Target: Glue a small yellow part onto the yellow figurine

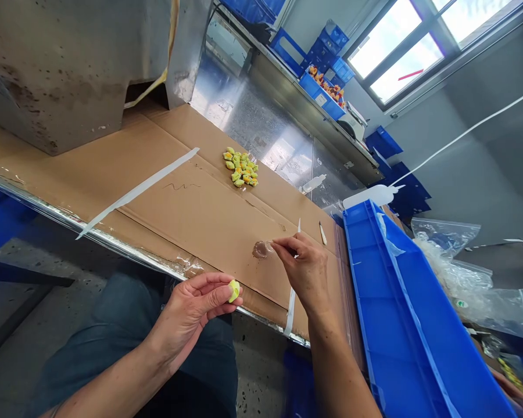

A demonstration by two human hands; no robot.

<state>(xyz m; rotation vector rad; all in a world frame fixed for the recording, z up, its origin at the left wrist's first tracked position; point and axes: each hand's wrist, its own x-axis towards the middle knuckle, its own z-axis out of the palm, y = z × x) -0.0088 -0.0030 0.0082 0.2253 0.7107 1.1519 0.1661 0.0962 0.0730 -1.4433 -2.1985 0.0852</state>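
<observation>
Blue crate (418,325) cut off below

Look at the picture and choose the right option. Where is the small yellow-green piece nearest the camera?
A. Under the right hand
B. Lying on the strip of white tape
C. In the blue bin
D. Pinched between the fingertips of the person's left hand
D: the left hand pinches the small yellow-green piece at its fingertips, off the cardboard, while the right hand works at a shiny spot on the cardboard.

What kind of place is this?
Probably a small factory or assembly workshop: a cardboard-covered workbench with a pile of little yellow toy pieces, stacked blue plastic bins, and the left hand holding one piece.
</observation>
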